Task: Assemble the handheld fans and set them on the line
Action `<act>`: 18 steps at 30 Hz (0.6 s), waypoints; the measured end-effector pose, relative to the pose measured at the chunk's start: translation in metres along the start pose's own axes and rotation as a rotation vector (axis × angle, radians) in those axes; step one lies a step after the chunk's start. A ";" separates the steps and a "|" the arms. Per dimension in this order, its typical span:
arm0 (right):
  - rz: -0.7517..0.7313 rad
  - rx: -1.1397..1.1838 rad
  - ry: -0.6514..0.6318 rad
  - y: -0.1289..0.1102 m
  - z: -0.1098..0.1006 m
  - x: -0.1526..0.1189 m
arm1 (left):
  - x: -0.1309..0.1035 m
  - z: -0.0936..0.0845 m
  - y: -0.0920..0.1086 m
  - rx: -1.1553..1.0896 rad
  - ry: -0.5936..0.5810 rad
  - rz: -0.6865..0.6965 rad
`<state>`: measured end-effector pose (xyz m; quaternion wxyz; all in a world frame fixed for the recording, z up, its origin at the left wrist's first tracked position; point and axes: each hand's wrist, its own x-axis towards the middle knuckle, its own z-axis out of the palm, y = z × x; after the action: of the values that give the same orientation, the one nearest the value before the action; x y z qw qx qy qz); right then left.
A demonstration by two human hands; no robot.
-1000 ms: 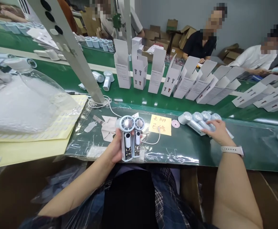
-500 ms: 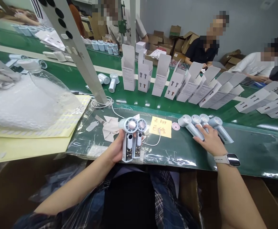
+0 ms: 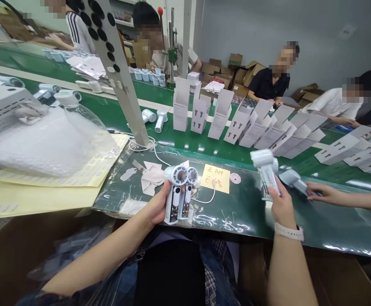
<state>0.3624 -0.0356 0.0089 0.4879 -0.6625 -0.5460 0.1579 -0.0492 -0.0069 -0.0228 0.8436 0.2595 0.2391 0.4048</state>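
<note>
My left hand (image 3: pixel 156 207) is closed around two light blue handheld fans (image 3: pixel 174 197), side by side and upright near the table's front edge, their handles showing circuit parts. On the right, my right hand (image 3: pixel 281 206) grips light blue fans (image 3: pixel 265 163) raised above the table; how many is hard to tell, as they overlap. Just beyond it, another person's hand (image 3: pixel 324 193) touches one more fan (image 3: pixel 292 178). A yellow note (image 3: pixel 215 177) with handwriting and a round pink sticker (image 3: pixel 235 178) lie between my hands.
Open white boxes (image 3: pixel 219 119) stand in a row behind the mat. A metal post (image 3: pixel 125 97) rises at the left, with a white cable (image 3: pixel 158 155) at its base. Plastic bags (image 3: pixel 51 140) and yellow sheets (image 3: pixel 86 187) lie left. Several people sit across.
My right hand has lifted fans off the table and turned upright. Another person's hand has come in from the right to the remaining fan. The view has shifted slightly.
</note>
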 end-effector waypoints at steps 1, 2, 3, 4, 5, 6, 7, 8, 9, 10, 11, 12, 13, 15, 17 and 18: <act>-0.002 0.104 0.011 -0.006 0.006 -0.006 | -0.001 0.000 0.001 -0.007 0.009 -0.008; -0.007 0.204 0.009 -0.013 0.012 -0.012 | -0.002 0.000 0.001 -0.016 0.019 -0.015; -0.015 0.294 -0.002 -0.019 0.018 -0.018 | -0.002 0.001 0.002 -0.025 0.027 -0.024; -0.023 0.373 -0.018 -0.025 0.023 -0.024 | -0.003 0.000 0.003 -0.034 0.030 -0.031; -0.032 0.440 -0.034 -0.030 0.028 -0.029 | -0.003 0.000 0.003 -0.040 0.028 -0.040; -0.040 0.494 -0.048 -0.035 0.033 -0.034 | -0.003 -0.001 0.003 -0.043 0.023 -0.049; -0.046 0.535 -0.059 -0.038 0.037 -0.038 | -0.003 -0.002 0.003 -0.044 0.015 -0.057; -0.050 0.564 -0.069 -0.040 0.041 -0.042 | -0.003 -0.003 0.002 -0.044 0.013 -0.056; -0.053 0.583 -0.077 -0.041 0.045 -0.046 | -0.002 -0.004 0.001 -0.044 0.017 -0.051; -0.052 0.591 -0.082 -0.042 0.047 -0.049 | -0.001 -0.005 -0.001 -0.047 0.030 -0.041; -0.049 0.592 -0.086 -0.042 0.050 -0.052 | -0.001 -0.006 -0.002 -0.051 0.046 -0.033; -0.043 0.588 -0.088 -0.042 0.052 -0.054 | 0.000 -0.008 -0.003 -0.052 0.057 -0.032; -0.033 0.578 -0.091 -0.041 0.053 -0.057 | 0.001 -0.009 -0.004 -0.051 0.058 -0.036; -0.006 0.552 -0.089 -0.041 0.054 -0.061 | 0.002 -0.013 -0.005 -0.039 0.038 -0.057; 0.030 0.523 -0.087 -0.043 0.053 -0.066 | 0.003 -0.015 -0.004 -0.026 0.011 -0.062; 0.052 0.508 -0.088 -0.044 0.051 -0.068 | 0.004 -0.016 -0.003 -0.024 0.006 -0.055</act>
<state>0.2752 -0.0740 -0.0012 0.6103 -0.5248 -0.4924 0.3313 -0.0555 -0.0016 -0.0373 0.8568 0.2416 0.2438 0.3848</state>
